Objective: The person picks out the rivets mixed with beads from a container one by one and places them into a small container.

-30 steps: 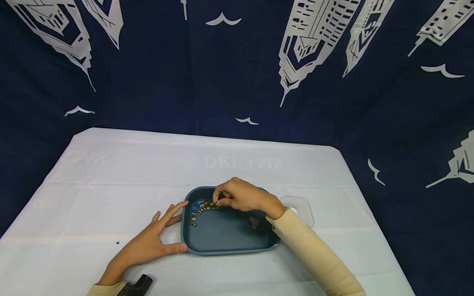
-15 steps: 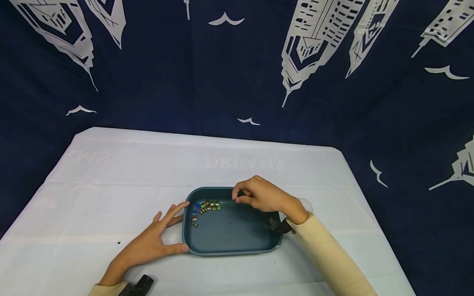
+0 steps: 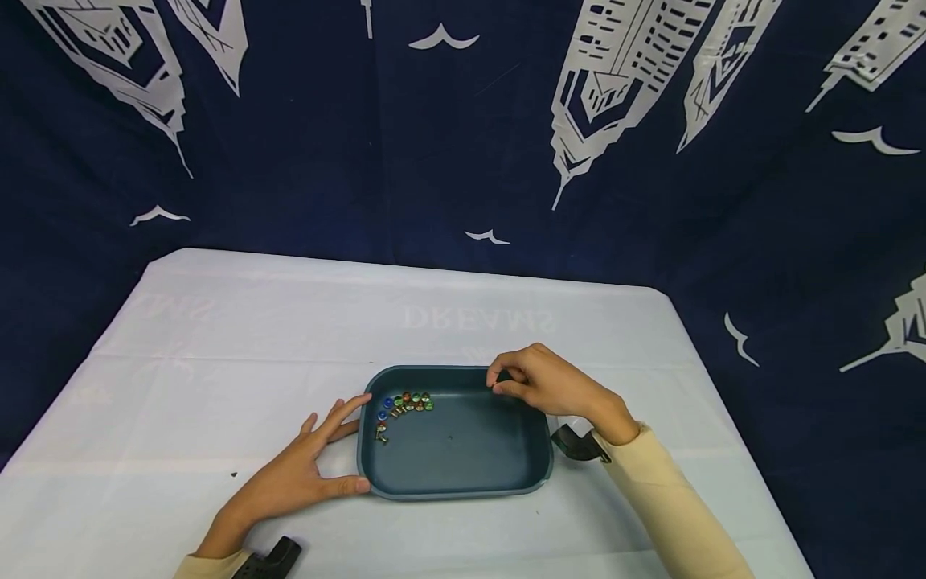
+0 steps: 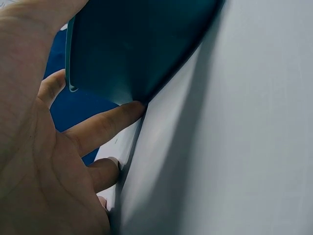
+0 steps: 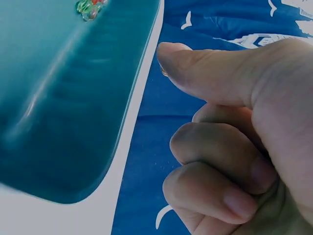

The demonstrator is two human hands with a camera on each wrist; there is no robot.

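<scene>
Teal tray sits near the table's front edge in the head view, beads clustered in its far-left corner. Left hand, fingers spread flat, steadies the left rim; the left wrist view shows fingertips against the wall. Right hand, curled at the far-right rim, shows nothing pinched in the right wrist view. Judged mid-sorting; another bead calls for a fine pinch.

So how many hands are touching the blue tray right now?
1. The left hand rests against the tray's left edge; the right hand hovers curled over its far right corner, contact unclear.
</scene>
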